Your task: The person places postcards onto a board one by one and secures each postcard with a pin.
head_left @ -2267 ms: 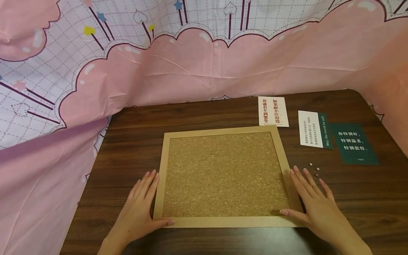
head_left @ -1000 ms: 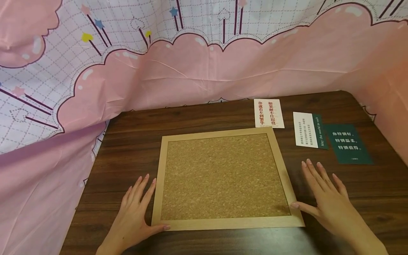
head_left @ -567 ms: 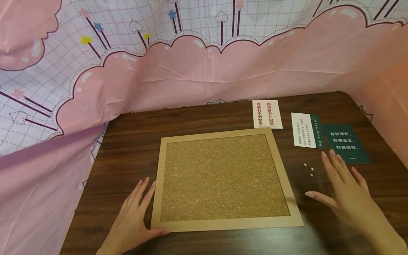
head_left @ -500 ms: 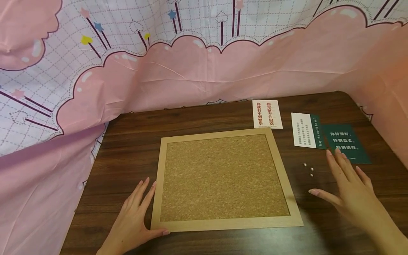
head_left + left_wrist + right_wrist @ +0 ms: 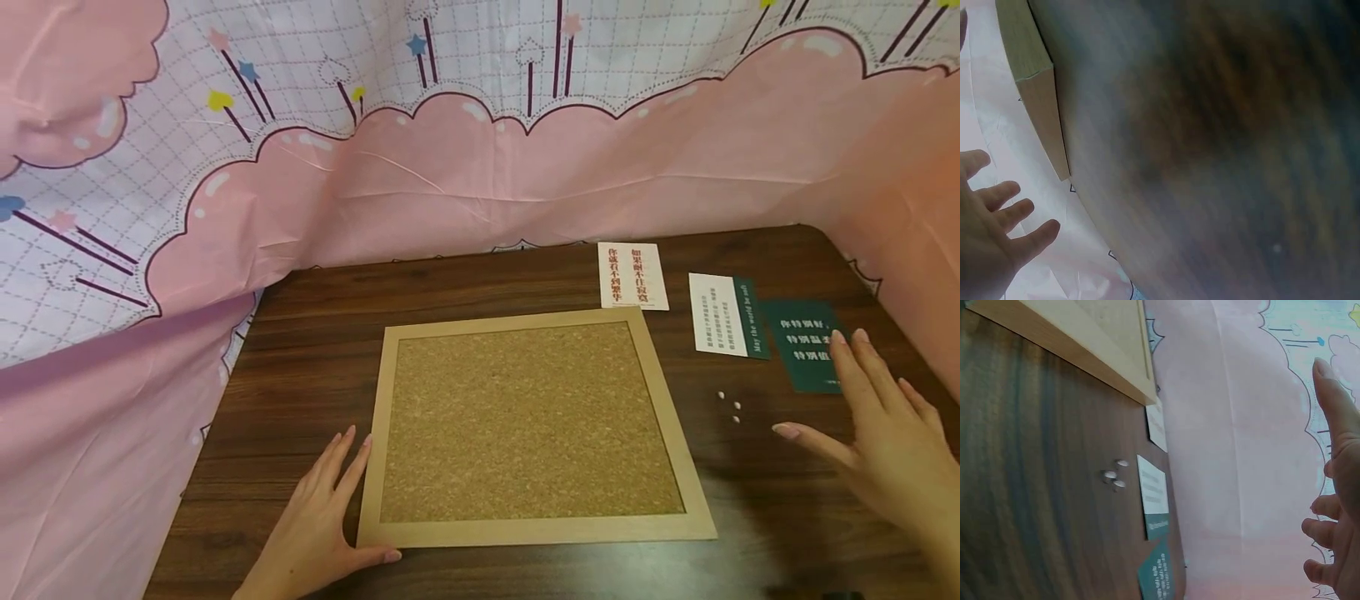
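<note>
A cork board [image 5: 525,425] in a pale wooden frame lies flat on the dark wooden table. My left hand [image 5: 315,517] is at its lower left corner, fingers spread along the left side and thumb at the front edge. Off to the right, my right hand [image 5: 892,442] hovers above the table with fingers extended and holds nothing. Its fingertips overlap the green card [image 5: 802,346] with white writing. Several small pale pushpins [image 5: 737,406] stand between the board and this hand; in the right wrist view the pushpins [image 5: 1110,475] show round heads.
Behind the board lies a white card [image 5: 632,275] with red writing. A white and green card [image 5: 720,317] sits beside the green one. A pink patterned cloth [image 5: 480,183] hangs along the table's back and sides.
My right hand has let go of the board's right side and moved away to the right, past the pushpins to the green card. My left hand stays at the board's left corner.
</note>
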A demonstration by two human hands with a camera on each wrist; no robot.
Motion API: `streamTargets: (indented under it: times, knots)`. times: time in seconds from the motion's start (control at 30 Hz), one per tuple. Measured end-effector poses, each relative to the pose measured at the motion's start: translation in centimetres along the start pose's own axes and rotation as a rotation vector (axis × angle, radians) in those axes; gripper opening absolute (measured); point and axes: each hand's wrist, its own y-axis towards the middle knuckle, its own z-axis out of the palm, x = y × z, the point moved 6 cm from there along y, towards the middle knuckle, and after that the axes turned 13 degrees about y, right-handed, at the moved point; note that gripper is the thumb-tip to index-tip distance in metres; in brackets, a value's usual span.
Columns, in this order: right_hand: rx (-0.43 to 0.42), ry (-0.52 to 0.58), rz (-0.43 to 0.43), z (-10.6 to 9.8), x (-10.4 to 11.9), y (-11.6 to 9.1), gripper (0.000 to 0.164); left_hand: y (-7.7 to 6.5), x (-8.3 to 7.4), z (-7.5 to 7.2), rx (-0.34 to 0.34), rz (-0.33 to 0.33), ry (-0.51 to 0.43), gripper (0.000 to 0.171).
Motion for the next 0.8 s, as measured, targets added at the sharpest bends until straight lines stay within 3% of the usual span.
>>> streamTargets:
  times: [0.17, 0.4, 0.6, 0.8]
  knots:
    - [-0.103, 0.008, -0.059, -1.3, 0.2, 0.7, 0.105, -0.2, -0.1, 0.3, 0.002, 0.021, 0.01, 0.133]
    - [-0.322, 0.112, -0.274, -3.2, 1.2, 2.1, 0.115, -0.3, -0.2, 0.2, 0.015, 0.02, 0.007, 0.131]
    - [-0.362, 0.145, -0.324, -4.2, 1.9, 3.4, 0.115, -0.6, -0.1, 0.6, 0.069, -0.013, 0.004, 0.129]
    - [-0.409, 0.096, -0.34, -5.2, 2.8, 3.9, 0.11, -0.9, -0.1, 0.9, 0.077, -0.011, -0.003, 0.128]
